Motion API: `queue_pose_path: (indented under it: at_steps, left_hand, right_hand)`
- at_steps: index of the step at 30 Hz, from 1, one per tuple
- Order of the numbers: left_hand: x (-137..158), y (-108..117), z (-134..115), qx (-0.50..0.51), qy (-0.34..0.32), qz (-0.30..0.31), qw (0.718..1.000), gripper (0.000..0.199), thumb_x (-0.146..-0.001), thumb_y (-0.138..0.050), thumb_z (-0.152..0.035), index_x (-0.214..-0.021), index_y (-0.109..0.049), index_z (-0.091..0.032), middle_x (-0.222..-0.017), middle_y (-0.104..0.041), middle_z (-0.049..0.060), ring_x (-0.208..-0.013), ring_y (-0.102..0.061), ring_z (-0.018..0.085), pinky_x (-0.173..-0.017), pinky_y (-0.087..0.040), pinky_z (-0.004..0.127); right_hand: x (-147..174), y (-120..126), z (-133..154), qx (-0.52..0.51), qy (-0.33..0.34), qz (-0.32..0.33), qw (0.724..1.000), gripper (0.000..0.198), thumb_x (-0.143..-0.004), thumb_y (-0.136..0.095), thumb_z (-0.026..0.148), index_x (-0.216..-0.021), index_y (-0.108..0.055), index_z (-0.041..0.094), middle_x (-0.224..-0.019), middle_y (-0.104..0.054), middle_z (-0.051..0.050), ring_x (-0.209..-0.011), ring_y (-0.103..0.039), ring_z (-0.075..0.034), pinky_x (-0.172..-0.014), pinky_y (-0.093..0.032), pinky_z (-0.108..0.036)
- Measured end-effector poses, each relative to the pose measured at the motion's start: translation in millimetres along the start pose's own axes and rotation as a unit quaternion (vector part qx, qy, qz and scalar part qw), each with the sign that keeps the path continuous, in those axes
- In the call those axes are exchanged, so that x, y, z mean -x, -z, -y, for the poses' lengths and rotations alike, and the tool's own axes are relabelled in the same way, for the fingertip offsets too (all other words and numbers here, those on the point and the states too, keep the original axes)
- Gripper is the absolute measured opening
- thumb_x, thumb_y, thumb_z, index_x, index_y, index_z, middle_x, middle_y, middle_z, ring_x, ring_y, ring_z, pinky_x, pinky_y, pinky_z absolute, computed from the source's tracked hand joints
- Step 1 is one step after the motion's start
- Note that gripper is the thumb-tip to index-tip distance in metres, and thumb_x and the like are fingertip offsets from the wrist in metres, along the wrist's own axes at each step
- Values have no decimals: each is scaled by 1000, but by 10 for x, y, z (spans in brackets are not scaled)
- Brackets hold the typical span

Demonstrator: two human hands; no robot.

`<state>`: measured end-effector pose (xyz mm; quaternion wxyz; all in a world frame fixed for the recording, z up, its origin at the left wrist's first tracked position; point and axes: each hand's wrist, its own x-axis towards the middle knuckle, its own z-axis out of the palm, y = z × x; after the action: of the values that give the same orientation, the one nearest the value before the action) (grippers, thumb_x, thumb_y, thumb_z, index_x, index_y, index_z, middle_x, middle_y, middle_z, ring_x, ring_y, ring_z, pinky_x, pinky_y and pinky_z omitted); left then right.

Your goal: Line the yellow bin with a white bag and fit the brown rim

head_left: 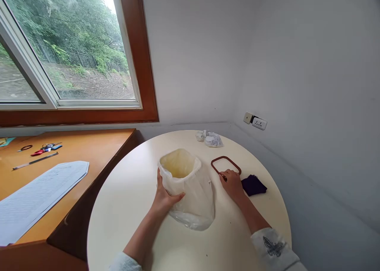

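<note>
A small trash bin (180, 165) with a pale yellowish inside stands on the round table, a translucent white plastic bag (197, 195) draped over its rim and down its outside. Against its near left side rests my left hand (164, 195), thumb and fingers spread around the bagged wall. To the right lies a brown rounded-square ring (227, 158), which looks like the bin's rim. My right hand (231, 182) has its fingers closed on the ring's near edge. Just right of that hand is a folded dark cloth (253, 185).
Knotted clear plastic bags (213, 139) lie at the far edge of the round cream table (124, 207). A wooden desk (97, 138) on the left holds papers (44, 195), a pen (35, 161) and keys (47, 147). Walls with a socket (259, 123) stand behind.
</note>
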<state>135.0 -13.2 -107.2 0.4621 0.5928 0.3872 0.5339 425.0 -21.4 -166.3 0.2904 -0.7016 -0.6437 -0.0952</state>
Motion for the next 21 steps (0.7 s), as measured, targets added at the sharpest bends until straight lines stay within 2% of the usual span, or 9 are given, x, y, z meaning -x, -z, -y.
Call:
queue_pose_path:
  at_steps: [3, 9, 12, 16, 19, 21]
  left_hand:
    - [9, 2, -5, 16, 10, 39, 999, 115, -50, -80, -25, -138, -7, -28, -137, -33, 12, -126, -33, 33, -103, -32, 45]
    - [30, -19, 23, 39, -2, 62, 997, 123, -53, -79, -25, -138, 10, -35, -144, -21, 9, -130, -27, 30, -104, -30, 44]
    - [22, 2, 53, 46, -5, 85, 995, 125, -52, -80, -28, -138, 11, -35, -145, -20, 9, -129, -28, 30, -103, -31, 45]
    - [5, 125, 15, 41, 6, 125, 991, 125, -49, -81, -35, -140, 5, -33, -144, -22, 10, -127, -32, 32, -101, -34, 45]
    - [-16, 255, -20, 9, -12, 108, 994, 118, -51, -78, -44, -140, 0, -34, -147, -14, 7, -131, -23, 31, -102, -33, 41]
    - [-48, 339, -1, -37, -23, 57, 997, 100, -63, -66, -54, -140, -5, -34, -148, -12, 5, -134, -17, 27, -104, -30, 38]
  right_hand:
    - [-7, 33, 18, -4, -9, -13, 1000, 24, -85, -43, 25, -87, -66, 18, -80, -62, -4, -81, -54, -17, -82, -30, -32]
    - [5, 111, 218, -17, -20, -22, 999, 31, -90, -33, 23, -93, -63, 16, -88, -63, -6, -86, -53, -17, -82, -30, -31]
    - [59, 118, 421, -30, -5, 0, 1000, 31, -91, -31, 25, -98, -61, 18, -92, -63, -6, -90, -53, -17, -79, -31, -29]
    - [142, 113, 617, -41, 10, 40, 998, 28, -87, -40, 23, -109, -56, 19, -97, -62, -6, -93, -52, -18, -79, -31, -28]
    - [172, 121, 658, -49, 2, 71, 996, 31, -82, -46, 20, -112, -54, 18, -98, -60, -8, -94, -50, -21, -78, -31, -31]
    - [175, 129, 657, -58, -8, 81, 995, 29, -81, -46, 19, -108, -56, 19, -97, -59, -8, -93, -49, -22, -77, -32, -31]
